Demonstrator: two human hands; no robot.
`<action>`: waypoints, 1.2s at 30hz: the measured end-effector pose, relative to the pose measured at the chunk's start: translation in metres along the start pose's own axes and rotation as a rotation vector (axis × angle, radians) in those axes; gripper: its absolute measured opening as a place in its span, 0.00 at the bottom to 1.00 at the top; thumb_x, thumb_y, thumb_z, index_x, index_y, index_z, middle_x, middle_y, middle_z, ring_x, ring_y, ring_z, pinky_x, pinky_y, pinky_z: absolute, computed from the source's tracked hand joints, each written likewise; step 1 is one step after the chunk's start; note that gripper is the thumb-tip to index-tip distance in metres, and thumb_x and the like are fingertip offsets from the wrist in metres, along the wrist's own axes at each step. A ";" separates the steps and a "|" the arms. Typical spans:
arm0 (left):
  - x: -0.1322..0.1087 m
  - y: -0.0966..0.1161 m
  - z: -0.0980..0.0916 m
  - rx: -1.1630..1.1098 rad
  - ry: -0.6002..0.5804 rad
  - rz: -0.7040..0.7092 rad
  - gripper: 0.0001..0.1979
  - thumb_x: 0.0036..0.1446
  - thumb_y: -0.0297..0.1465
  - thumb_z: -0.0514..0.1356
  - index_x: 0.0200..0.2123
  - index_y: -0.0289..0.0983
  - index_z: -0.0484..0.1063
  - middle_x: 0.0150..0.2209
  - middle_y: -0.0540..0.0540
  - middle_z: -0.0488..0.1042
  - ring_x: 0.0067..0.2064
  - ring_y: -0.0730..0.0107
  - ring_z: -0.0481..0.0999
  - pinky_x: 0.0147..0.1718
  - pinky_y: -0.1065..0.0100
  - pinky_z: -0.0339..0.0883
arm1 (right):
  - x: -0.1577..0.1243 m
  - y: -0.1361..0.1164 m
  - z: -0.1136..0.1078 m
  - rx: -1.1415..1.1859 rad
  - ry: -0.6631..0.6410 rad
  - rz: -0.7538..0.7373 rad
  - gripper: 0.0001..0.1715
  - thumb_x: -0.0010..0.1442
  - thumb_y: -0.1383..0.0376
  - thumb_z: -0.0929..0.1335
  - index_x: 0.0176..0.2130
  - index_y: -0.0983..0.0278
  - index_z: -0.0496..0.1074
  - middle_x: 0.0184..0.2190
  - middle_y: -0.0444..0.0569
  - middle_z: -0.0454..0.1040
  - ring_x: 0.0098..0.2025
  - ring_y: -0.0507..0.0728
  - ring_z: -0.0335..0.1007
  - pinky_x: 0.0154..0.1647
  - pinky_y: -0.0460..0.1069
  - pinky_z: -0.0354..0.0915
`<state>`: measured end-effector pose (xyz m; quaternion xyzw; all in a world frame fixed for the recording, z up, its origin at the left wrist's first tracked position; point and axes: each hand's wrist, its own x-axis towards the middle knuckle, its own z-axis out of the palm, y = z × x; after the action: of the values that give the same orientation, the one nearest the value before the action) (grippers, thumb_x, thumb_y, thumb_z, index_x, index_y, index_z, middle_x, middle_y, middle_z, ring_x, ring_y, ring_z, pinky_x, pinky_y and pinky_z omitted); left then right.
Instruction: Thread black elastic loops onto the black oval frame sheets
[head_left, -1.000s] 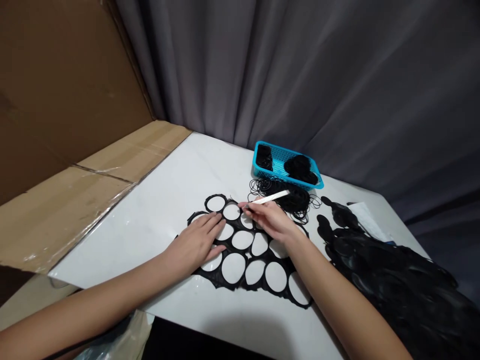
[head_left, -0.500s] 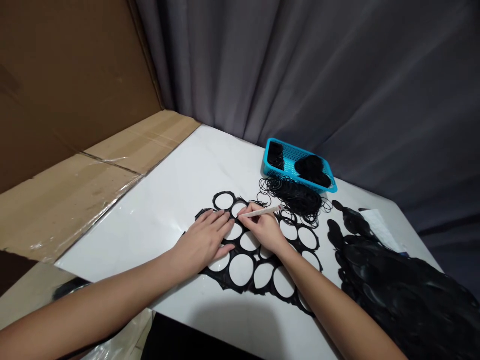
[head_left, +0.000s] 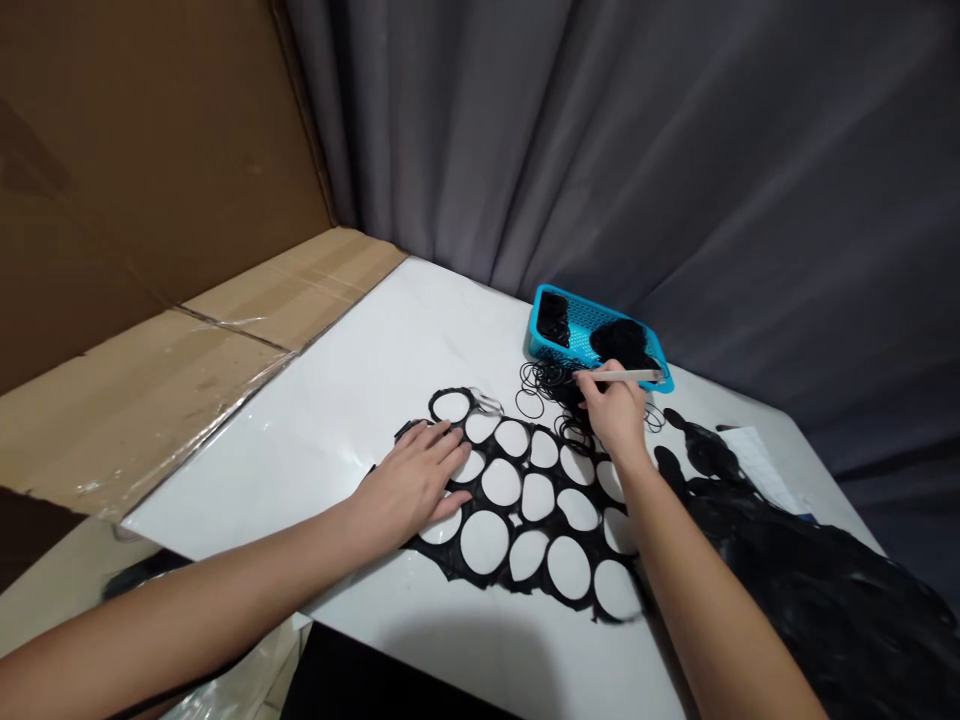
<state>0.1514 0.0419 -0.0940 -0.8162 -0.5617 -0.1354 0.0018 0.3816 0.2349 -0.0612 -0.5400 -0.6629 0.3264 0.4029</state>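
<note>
A black rubber sheet (head_left: 525, 520) full of round cut-out holes lies flat on the white table (head_left: 360, 400). My left hand (head_left: 416, 480) rests on the sheet's left part, fingers stretched flat. My right hand (head_left: 611, 410) is closed around a thin white stick (head_left: 626, 376) and hovers over a loose pile of thin black rings (head_left: 555, 385) just in front of the blue basket (head_left: 544, 345).
The blue basket holds more black rubber pieces. A heap of black rubber sheets (head_left: 787, 560) fills the right side, with a white paper (head_left: 757, 455) behind it. Brown cardboard (head_left: 195, 340) borders the table on the left; a grey curtain (head_left: 600, 140) hangs behind.
My right hand with the white stick has moved from the sheet's upper left holes to the right, over the pile of rings. My left hand has stayed on the sheet.
</note>
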 end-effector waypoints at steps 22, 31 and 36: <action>-0.007 -0.014 0.003 0.103 0.097 -0.102 0.24 0.69 0.40 0.53 0.58 0.28 0.67 0.56 0.32 0.72 0.60 0.47 0.70 0.59 0.53 0.64 | -0.051 -0.030 0.095 0.187 -0.745 -0.199 0.08 0.60 0.61 0.67 0.31 0.61 0.66 0.38 0.47 0.78 0.40 0.56 0.73 0.43 0.52 0.66; -0.006 -0.014 0.005 0.112 0.108 -0.088 0.24 0.70 0.39 0.51 0.59 0.27 0.67 0.56 0.31 0.73 0.61 0.48 0.70 0.62 0.50 0.61 | -0.056 -0.031 0.096 0.066 -0.706 -0.335 0.06 0.62 0.65 0.67 0.32 0.60 0.67 0.35 0.46 0.76 0.36 0.56 0.70 0.40 0.51 0.64; -0.006 -0.016 0.005 0.106 0.104 -0.073 0.24 0.69 0.38 0.53 0.59 0.25 0.67 0.56 0.30 0.73 0.61 0.48 0.70 0.63 0.52 0.60 | -0.057 -0.030 0.098 -0.088 -0.606 -0.612 0.06 0.61 0.69 0.65 0.31 0.59 0.65 0.34 0.48 0.74 0.40 0.59 0.68 0.44 0.52 0.64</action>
<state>0.1358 0.0429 -0.1022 -0.7856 -0.5968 -0.1478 0.0692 0.2859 0.1728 -0.0907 -0.2152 -0.8941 0.3072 0.2450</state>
